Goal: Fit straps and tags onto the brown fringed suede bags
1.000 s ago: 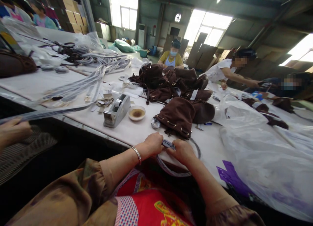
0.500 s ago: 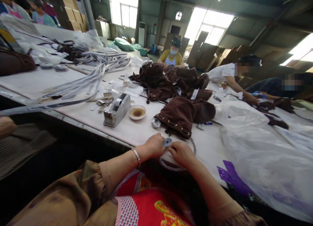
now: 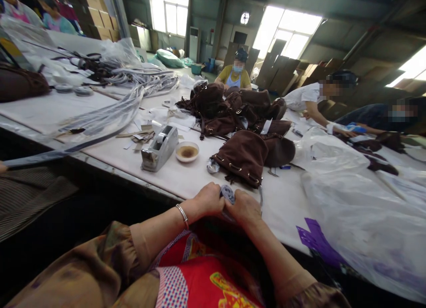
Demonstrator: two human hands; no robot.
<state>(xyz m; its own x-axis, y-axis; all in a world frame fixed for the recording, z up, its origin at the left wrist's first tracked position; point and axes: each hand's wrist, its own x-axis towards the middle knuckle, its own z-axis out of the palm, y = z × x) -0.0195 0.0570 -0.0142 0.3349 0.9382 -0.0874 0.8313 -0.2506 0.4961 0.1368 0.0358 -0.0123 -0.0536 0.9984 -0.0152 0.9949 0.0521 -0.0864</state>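
Observation:
Both hands meet at the table's near edge, around a small grey coil, a rolled-up strap [image 3: 227, 194] that seems wrapped in clear plastic. My left hand [image 3: 209, 199], with a bangle at its wrist, is closed on the coil's left side. From the right, my right hand [image 3: 245, 206] grips the same roll, fingers pressed together. A bit of the strap's loose length shows below and to the right of the fingers; the rest is hidden. Just beyond lies a dark brown drawstring bag [image 3: 241, 157] with metal eyelets.
Left of the bag stand a tape dispenser [image 3: 160, 148] and a small bowl [image 3: 187, 152] with brown residue. More brown bags [image 3: 229, 106] are heaped behind. Plastic-wrapped straps [image 3: 109, 110] lie to the left, clear plastic bags [image 3: 349, 201] to the right. Co-workers sit across the table.
The coil between my hands has grown thicker. The loose loop of strap below it has shrunk, and my right hand has turned and closed in on the roll.

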